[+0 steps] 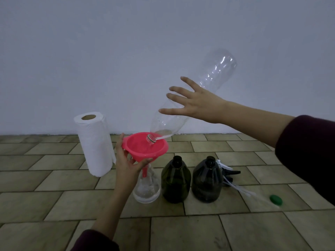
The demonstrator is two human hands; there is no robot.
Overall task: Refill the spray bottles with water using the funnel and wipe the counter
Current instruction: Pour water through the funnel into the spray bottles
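Tan tiles of the counter (181, 230) run back to a plain pale wall, where the left hand (126, 165) grasps the pink funnel (145, 146) by its rim, the spout set in the neck of a clear spray bottle (146, 187) holding a little water. Above, the right hand (197, 104) lies with straight, spread fingers against a large clear bottle (190, 98) tipped mouth-down into the funnel – whether the thumb grips behind it is hidden. Beside the clear one stand two dark spray bottles (176, 180) (207, 180), uncapped, with spray heads (228, 171) and a green cap (276, 199) to their right – a paper towel roll (94, 144) stands upright at left
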